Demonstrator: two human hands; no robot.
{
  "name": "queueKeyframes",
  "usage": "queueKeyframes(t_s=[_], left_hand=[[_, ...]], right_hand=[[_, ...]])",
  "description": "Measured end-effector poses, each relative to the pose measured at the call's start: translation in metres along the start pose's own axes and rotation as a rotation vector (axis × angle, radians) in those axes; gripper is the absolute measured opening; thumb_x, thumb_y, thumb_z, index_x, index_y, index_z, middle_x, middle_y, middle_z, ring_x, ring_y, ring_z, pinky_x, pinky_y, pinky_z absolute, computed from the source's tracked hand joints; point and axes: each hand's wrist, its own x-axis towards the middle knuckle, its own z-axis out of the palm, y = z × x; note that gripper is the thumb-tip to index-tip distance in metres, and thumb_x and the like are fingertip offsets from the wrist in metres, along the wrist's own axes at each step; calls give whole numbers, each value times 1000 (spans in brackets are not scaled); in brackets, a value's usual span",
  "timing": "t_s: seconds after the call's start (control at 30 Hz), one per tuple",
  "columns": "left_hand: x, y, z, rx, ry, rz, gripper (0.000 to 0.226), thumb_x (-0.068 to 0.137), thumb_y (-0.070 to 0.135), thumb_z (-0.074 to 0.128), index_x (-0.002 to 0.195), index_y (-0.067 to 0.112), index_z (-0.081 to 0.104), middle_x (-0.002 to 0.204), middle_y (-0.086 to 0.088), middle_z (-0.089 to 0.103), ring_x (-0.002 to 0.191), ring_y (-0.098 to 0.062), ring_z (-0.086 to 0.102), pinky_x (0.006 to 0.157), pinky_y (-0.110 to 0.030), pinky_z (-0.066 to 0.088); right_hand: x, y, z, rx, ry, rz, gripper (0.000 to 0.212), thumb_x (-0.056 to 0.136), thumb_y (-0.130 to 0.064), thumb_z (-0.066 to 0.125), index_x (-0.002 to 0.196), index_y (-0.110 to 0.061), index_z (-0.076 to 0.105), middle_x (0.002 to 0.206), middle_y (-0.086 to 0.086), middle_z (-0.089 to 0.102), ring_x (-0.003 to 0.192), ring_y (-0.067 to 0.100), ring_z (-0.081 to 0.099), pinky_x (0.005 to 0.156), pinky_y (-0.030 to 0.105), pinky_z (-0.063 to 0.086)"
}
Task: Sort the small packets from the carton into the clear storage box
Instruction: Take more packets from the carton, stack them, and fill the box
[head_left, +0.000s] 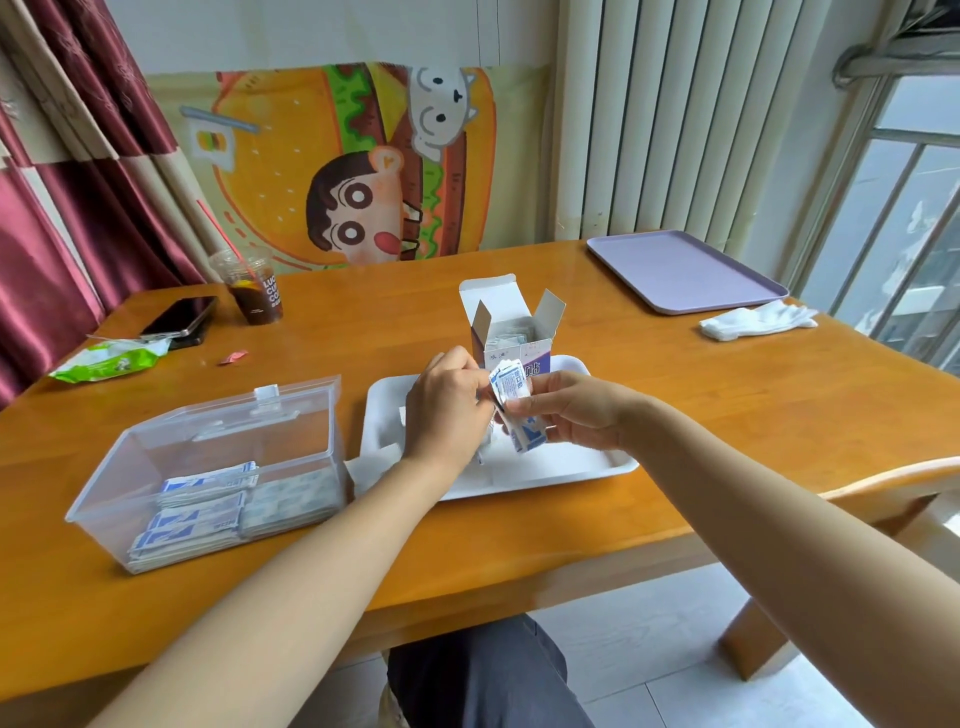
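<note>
Over the tray (597, 470), our left hand (449, 402) and right hand (569, 413) pinch a bundle of packets (511, 388); the open carton (511, 340) stands on the tray's far side; the box (171, 457) sits left of the tray.

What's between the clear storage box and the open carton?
In the head view, the near-left part of the white tray lies between the clear storage box and the carton, with the left hand over it.
</note>
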Motion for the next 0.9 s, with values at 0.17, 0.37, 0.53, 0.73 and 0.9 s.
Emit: queueKeyframes(t_s=[0.17,0.37,0.53,0.73,0.9], left_hand=[[-2,-2,5,-221,-174,-125,38,79,6,62,115,18,61,90,4,54,62,-5,47,65,-26,42],[-6,6,17,-142,-439,-150,36,79,26,72,113,21,62,82,7,50,79,-15,53,66,-25,35],[-9,12,25,-87,-509,-172,21,81,26,70,101,29,66,68,11,53,81,-19,59,68,-29,45],[-8,17,25,-70,-517,-139,15,83,28,67,98,26,68,67,12,52,87,-23,62,73,-31,48],[-11,27,27,1,-482,-95,30,92,46,53,90,21,71,83,-1,60,86,-26,59,69,-33,43]], right_hand=[[-6,4,-26,-707,319,-212,24,78,-16,76,98,-12,64,89,7,70,77,18,62,71,35,53],[-8,23,-24,-1240,342,-279,20,76,-18,75,95,-16,69,86,-3,68,70,12,52,62,26,38],[-10,28,-28,-1171,283,-205,28,72,-22,80,97,-17,67,94,-2,67,76,10,53,61,21,38],[-18,15,-33,-1247,289,-130,24,77,-23,75,99,-16,69,95,0,68,79,13,56,70,27,45],[-17,18,-30,-1224,252,-117,20,77,-21,74,96,-18,69,93,-2,70,76,13,58,71,29,48]])
